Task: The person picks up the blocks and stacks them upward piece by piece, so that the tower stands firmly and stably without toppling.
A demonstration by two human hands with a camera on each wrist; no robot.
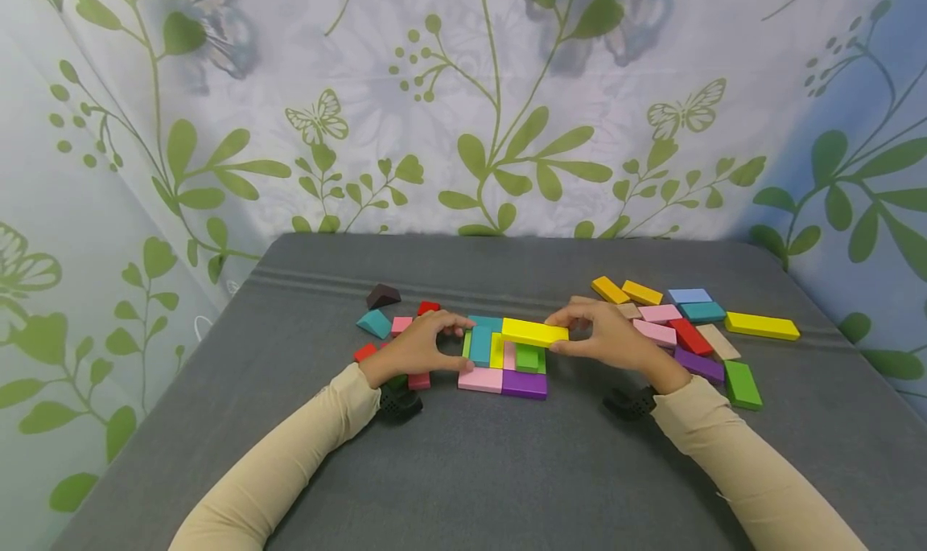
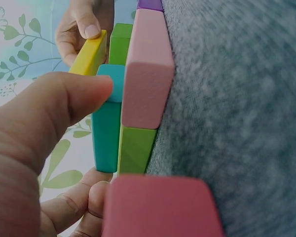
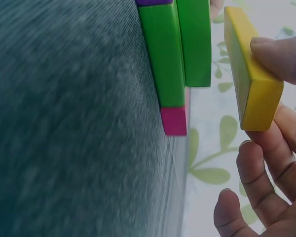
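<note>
My right hand (image 1: 607,335) pinches a yellow block (image 1: 532,331) by its right end, thumb on one side and fingers on the other. The block is held above a flat layer of blocks; a gap shows beneath it in the right wrist view. My left hand (image 1: 426,343) holds a teal block (image 1: 480,347) lying on that layer's left part, thumb at its near end and a finger at its far end. A light green block (image 1: 526,360) lies on the layer's right part. A pink block (image 1: 480,380) and a purple block (image 1: 525,384) form the layer's near edge.
Several loose blocks lie on the right, among them a long yellow block (image 1: 762,326) and a green block (image 1: 743,385). Left of the layer are a dark brown block (image 1: 382,296), a teal triangle (image 1: 374,323) and red and pink blocks partly behind my left hand. A grey cloth (image 1: 507,470) covers the table.
</note>
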